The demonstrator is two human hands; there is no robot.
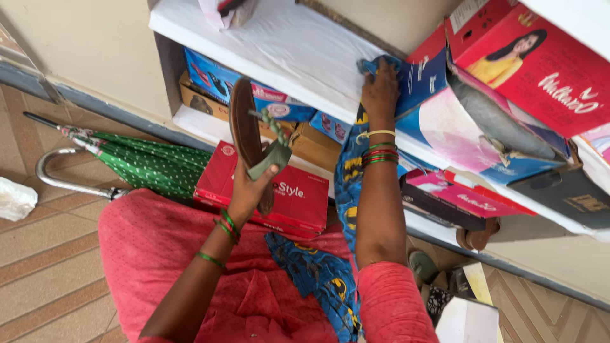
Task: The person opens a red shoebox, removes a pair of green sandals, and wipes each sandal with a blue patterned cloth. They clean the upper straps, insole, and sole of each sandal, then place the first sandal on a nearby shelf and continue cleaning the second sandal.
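Note:
My left hand (249, 190) grips a brown sandal (245, 130) with a green braided strap, held upright in front of the lower shelf. My right hand (380, 92) reaches up and presses a blue patterned cloth (346, 171) against the edge of the white shelf (279, 51); the cloth hangs down from the hand to my lap. Both wrists wear green and red bangles. I wear a pink-red garment.
A red shoe box (298, 194) lies below the sandal. Several red, blue and brown boxes fill the shelves, some tilted at the right (508, 76). A folded green umbrella (133, 162) lies on the tiled floor at the left, near a crumpled white bag (14, 198).

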